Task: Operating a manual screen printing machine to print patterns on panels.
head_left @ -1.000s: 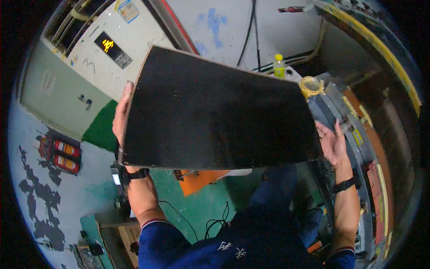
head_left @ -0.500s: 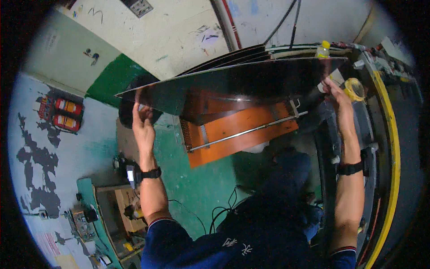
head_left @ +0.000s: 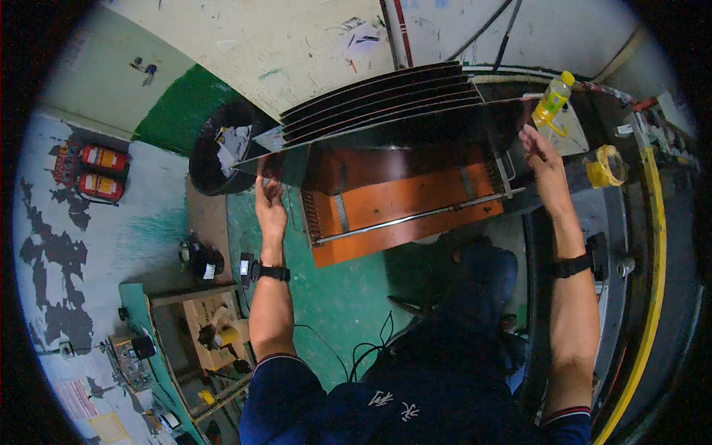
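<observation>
A wide, dark, glossy sheet [head_left: 423,132] spans the space between my hands, tilted so that its upper edge slants up to the right. My left hand [head_left: 271,206] grips its left edge, fingers partly hidden against it. At the right edge my right hand [head_left: 545,157] closes on the sheet with thumb and fingers. Beneath and behind it is a slotted rack with an orange base [head_left: 415,215], a metal rod [head_left: 400,222] along the near side and coiled side dividers [head_left: 313,216]. Several similar dark sheets [head_left: 378,93] stand in a row just beyond the held one.
A black bin [head_left: 206,159] with crumpled paper stands left of the rack. To the right are a yellow-capped bottle [head_left: 552,100], a yellow tape roll [head_left: 606,166] and a yellow rail [head_left: 656,259]. A shelf [head_left: 167,348] and loose cables [head_left: 363,356] lie lower down.
The held sheet has moved away from me and down toward the rack, still in both hands. The standing sheets behind it and the paper in the bin now show more fully.
</observation>
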